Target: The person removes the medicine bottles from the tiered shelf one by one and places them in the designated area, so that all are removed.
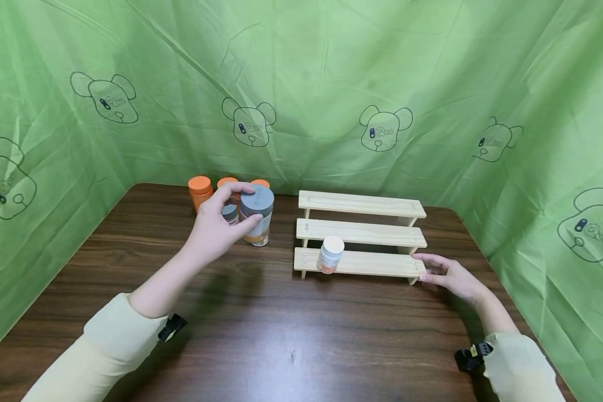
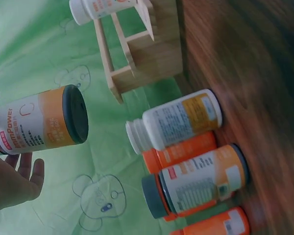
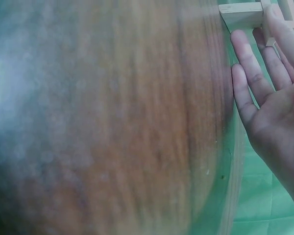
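Note:
My left hand (image 1: 218, 220) grips a supplement bottle (image 1: 257, 226) around its grey lid, thumb on the near side and fingers on the far side. In the left wrist view this bottle (image 2: 32, 122) shows a white and orange label and a dark base above the tabletop. My right hand (image 1: 449, 276) pinches the right end of a three-step wooden display rack (image 1: 362, 231), thumb in front and index finger behind. In the right wrist view its other fingers (image 3: 245, 93) extend beside the rack end (image 3: 240, 14). A white-capped bottle (image 1: 330, 254) stands upright on the lowest step.
Behind my left hand stand several orange-capped bottles (image 1: 200, 190) and a grey-lidded bottle (image 1: 229, 213). A white bottle (image 2: 186, 120) shows among them in the left wrist view. Green printed cloth (image 1: 311, 72) walls the back and sides of the dark wooden table (image 1: 291, 335).

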Action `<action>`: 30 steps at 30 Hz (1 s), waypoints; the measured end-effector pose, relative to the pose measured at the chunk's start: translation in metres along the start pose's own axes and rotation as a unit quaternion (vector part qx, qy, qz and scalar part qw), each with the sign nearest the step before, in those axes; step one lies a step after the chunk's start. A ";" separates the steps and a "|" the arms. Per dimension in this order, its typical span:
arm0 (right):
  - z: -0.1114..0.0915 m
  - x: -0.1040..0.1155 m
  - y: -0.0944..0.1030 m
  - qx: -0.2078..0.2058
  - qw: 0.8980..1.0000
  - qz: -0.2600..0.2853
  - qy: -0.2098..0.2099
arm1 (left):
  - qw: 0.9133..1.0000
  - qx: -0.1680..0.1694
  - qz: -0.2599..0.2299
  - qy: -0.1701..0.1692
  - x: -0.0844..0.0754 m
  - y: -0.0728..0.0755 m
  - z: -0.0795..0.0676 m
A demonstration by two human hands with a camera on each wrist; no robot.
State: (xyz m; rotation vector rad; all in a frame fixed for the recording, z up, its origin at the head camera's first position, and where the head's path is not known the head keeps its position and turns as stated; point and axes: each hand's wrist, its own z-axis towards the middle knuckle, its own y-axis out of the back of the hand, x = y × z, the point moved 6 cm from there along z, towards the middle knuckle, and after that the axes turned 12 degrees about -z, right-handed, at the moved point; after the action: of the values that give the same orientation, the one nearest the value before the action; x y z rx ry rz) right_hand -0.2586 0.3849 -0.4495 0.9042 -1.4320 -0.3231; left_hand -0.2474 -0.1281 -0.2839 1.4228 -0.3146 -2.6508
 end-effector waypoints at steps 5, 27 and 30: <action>0.000 -0.002 0.000 0.001 1.000 0.002 0.001 | 1.000 -0.010 0.009 0.007 0.008 0.009 -0.003; 0.002 -0.004 0.000 -0.001 1.000 -0.005 0.004 | 0.996 -0.075 0.030 0.033 0.020 0.055 -0.010; 0.001 -0.003 0.000 -0.001 1.000 -0.004 0.002 | 0.995 -0.088 0.029 0.033 0.035 0.066 -0.009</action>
State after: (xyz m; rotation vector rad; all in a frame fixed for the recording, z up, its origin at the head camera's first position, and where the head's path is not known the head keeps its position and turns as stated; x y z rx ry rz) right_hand -0.2604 0.3869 -0.4518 0.9091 -1.4231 -0.3291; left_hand -0.2589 -0.2006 -0.3013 1.4178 -0.1102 -2.5088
